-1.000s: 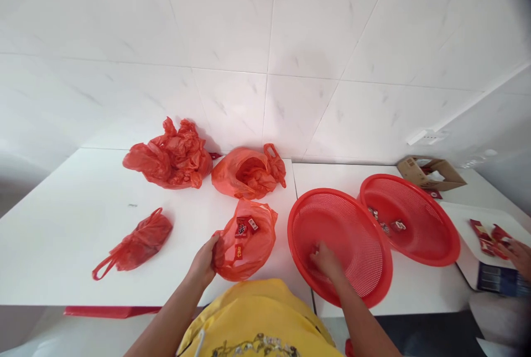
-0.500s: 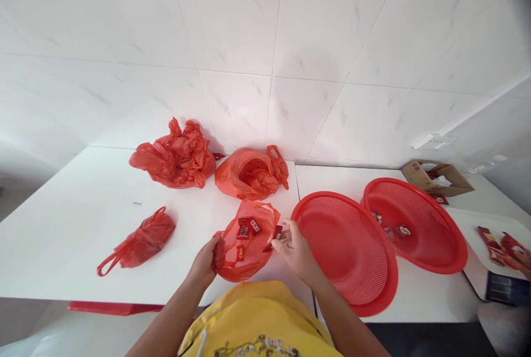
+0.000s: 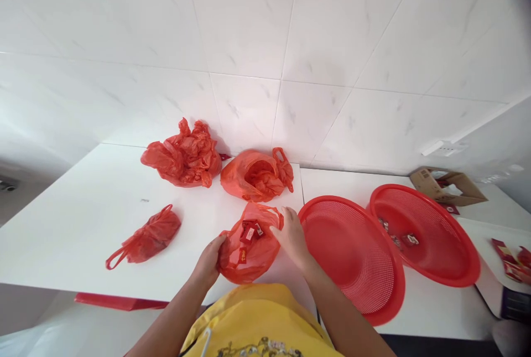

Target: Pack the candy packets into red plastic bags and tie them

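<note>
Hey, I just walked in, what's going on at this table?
A person's left hand holds an open red plastic bag with small packets inside; the right hand, open, is at the bag's right edge. To the right sit two red baskets, the rightmost one holding a few wrapped pieces. Three other red bags rest on the white table.

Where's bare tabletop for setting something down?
Biggest: white table left of the small bag. Smaller: between small bag and left hand. Crowded: right of the held bag, with right hand, left basket, right basket; behind it, the slack bag.
</note>
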Demonstrator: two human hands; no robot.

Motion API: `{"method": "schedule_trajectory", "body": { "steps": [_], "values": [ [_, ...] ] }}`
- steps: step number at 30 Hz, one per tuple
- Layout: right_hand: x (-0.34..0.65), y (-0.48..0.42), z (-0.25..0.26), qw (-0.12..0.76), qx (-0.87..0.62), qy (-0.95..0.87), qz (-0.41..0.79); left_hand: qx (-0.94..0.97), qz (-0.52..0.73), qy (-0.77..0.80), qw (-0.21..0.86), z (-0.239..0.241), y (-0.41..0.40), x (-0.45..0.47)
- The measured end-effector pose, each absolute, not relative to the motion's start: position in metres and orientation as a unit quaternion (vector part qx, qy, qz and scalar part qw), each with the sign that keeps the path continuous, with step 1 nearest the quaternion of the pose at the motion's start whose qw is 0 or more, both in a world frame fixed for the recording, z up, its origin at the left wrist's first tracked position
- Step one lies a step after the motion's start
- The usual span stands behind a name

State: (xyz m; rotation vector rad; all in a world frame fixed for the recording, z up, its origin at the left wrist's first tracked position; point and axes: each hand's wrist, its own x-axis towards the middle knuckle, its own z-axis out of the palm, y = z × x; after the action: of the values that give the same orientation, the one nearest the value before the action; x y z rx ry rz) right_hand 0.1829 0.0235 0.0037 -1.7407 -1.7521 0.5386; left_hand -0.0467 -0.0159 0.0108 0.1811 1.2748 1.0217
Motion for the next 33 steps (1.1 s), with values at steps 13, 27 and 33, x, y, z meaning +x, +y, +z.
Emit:
{"method": "schedule_trajectory", "body": {
  "steps": [13,27,33],
  "values": [
    [0.196,-0.002,0.079,0.431,-0.548,-0.537,0.476,0.289,0.5,0.562,0.593,0.038,-0.007,-0.075],
    [0.226,-0.024,0.071,0.548,-0.557,-0.333,0.528,0.528,0.263,0.768,0.25,0.067,-0.004,-0.121],
    [0.223,-0.027,0.074,0.559,-0.492,-0.3,0.597,0.466,0.363,0.676,0.441,0.1,-0.004,-0.104]
  ]
}}
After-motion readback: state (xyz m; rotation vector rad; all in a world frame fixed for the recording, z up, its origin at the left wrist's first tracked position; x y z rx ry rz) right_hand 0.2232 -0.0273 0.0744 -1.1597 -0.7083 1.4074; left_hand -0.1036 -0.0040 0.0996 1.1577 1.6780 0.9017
